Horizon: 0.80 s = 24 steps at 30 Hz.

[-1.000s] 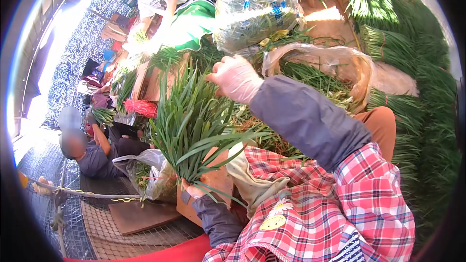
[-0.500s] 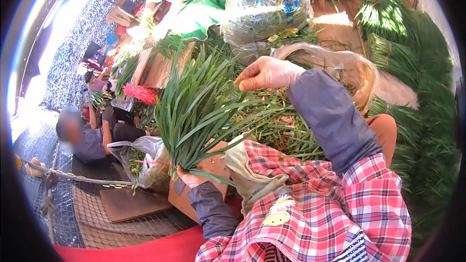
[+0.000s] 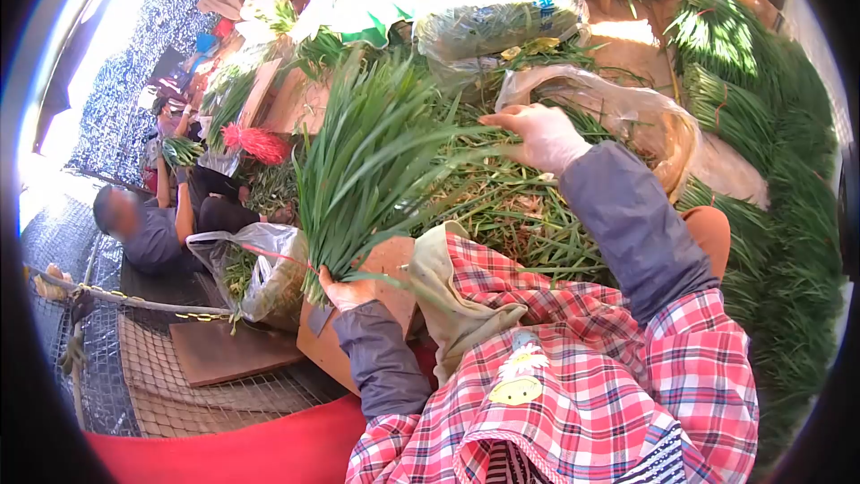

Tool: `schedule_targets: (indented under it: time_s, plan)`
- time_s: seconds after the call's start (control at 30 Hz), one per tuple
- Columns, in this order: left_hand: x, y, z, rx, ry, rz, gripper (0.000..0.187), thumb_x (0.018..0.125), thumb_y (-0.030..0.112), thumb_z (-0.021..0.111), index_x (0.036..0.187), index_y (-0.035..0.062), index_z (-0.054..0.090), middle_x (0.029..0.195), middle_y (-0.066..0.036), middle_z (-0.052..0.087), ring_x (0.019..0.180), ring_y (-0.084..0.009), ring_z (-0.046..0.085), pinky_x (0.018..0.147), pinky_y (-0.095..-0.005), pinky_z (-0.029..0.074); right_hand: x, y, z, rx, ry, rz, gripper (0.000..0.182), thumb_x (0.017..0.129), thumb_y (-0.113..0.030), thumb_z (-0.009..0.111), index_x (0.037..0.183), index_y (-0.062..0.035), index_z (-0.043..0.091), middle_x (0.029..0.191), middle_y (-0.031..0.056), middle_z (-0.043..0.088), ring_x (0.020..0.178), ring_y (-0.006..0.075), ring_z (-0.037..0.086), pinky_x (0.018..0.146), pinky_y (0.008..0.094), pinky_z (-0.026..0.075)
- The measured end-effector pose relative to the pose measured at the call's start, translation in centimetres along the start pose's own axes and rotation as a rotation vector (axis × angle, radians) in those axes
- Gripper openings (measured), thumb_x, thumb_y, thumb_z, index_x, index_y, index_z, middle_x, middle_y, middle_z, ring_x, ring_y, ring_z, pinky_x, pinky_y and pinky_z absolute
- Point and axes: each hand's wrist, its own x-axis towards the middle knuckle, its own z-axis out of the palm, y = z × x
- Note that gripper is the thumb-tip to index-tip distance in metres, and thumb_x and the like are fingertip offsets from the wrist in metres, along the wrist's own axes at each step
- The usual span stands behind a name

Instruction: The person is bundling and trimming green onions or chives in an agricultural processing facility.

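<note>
My left hand (image 3: 349, 290) is closed around the lower stems of a large bunch of green chives (image 3: 363, 170), its leaves fanning upward and to the right. A thin red tie (image 3: 309, 266) crosses the bunch near its base, just by my fingers. My right hand (image 3: 548, 136) hovers right of the leaf tips, above a heap of loose leaves (image 3: 520, 220). Its fingers point left and look apart. Blurred leaves pass close to its fingertips, and I see nothing held in it. Below the bunch is a brown board (image 3: 381, 282).
A clear plastic bag of trimmings (image 3: 273, 282) stands at left, beside a seated person (image 3: 152, 224). Red ties (image 3: 255, 143) lie beyond the bunch. A stuffed plastic sack (image 3: 502, 13) stands at the back. Stacked chive bundles (image 3: 730, 112) line the right side. A rope (image 3: 134, 300) crosses the lower left.
My right hand has moved right, away from the bunch, and its fingers have spread from a pinch. The bunch stays in my left hand, its leaves swaying. The view has shifted slightly.
</note>
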Motion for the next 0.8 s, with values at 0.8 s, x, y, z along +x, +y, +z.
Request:
schedule_targets:
  time_s: [0.8]
  plan:
    - [1.1, 0.7, 0.3, -0.023, 0.006, -0.027, 0.049, 0.083, 0.039, 0.046, 0.118, 0.0049, 0.051, 0.117, -0.013, 0.055, 0.105, -0.0326, 0.052, 0.092, -0.0540, 0.040, -2.5, -2.7, 0.0, 0.424, -0.284, 0.131, 0.026, 0.075, -0.026, 0.059, 0.099, -0.0173, 0.064, 0.083, 0.0118, 0.064, 0.081, 0.0291, 0.061, 0.071, 0.0386, 0.048]
